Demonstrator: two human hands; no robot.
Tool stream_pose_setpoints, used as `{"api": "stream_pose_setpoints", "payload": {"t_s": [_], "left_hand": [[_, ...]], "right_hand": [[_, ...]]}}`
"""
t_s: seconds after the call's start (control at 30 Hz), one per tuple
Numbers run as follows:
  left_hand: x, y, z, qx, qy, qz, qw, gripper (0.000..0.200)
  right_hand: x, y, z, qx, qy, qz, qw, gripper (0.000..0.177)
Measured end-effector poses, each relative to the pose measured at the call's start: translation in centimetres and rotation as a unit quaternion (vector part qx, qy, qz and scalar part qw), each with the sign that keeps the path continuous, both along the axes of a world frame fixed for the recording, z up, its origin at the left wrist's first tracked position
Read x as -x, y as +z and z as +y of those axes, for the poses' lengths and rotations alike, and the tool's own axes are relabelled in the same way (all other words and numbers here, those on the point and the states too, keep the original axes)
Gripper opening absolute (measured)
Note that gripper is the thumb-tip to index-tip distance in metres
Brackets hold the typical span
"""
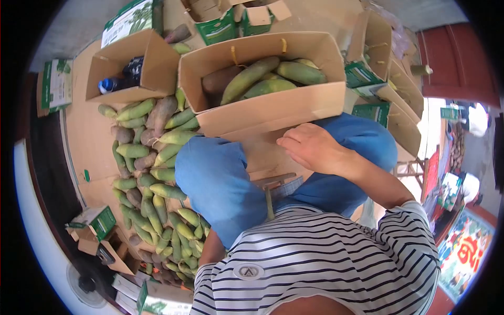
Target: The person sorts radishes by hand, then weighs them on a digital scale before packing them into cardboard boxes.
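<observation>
An open cardboard box (pixel 273 116) stands in front of my knees with several green radishes (pixel 255 77) and a darker reddish root (pixel 220 80) in it. My right hand (pixel 310 148) is over my lap, just below the box's near wall, palm down with its fingers loosely bent. Nothing shows in that hand, and its fingers are a little apart. My left forearm hangs down beside my left thigh, and the hand itself is hidden behind my leg and shirt. A large pile of green radishes (pixel 167 191) lies on the floor to the left.
A smaller cardboard box (pixel 118 96) with a blue-capped bottle (pixel 108 85) stands at the upper left. More open boxes (pixel 217 30) are at the top and on the right (pixel 367 73). A fan (pixel 86 283) is at the lower left. A wooden stool (pixel 412 170) stands at the right.
</observation>
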State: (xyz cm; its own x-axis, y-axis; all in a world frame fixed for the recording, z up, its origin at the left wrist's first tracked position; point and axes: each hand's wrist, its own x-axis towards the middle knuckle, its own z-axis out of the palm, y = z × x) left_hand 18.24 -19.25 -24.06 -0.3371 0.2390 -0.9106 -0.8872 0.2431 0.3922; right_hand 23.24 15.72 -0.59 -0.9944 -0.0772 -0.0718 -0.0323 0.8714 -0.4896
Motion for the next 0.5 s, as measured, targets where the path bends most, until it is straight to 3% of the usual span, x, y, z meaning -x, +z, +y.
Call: {"api": "stream_pose_setpoints", "payload": {"t_s": [0.1, 0.33, 0.4, 0.5], "left_hand": [[-0.1, 0.6, -1.0, -0.007, 0.005, 0.001, 1.0, 0.026], [1.0, 2.6, -1.7, -0.034, 0.05, 0.019, 0.998, 0.025], [0.9, 3.6, -2.3, -0.043, 0.071, 0.013, 0.996, 0.025], [1.5, 5.6, -2.8, -0.062, 0.105, 0.019, 0.992, 0.025]], "right_hand": [[-2.4, 0.1, 0.0, -0.033, -0.024, -0.022, 0.999, 0.028], [-6.4, 6.0, 4.8, -0.138, -0.185, 0.155, 0.961, 0.023], [-8.5, 7.7, 7.9, -0.062, -0.303, 0.182, 0.933, 0.023], [-14.3, 5.4, 13.8, 0.062, -0.482, 0.179, 0.855, 0.026]]}}
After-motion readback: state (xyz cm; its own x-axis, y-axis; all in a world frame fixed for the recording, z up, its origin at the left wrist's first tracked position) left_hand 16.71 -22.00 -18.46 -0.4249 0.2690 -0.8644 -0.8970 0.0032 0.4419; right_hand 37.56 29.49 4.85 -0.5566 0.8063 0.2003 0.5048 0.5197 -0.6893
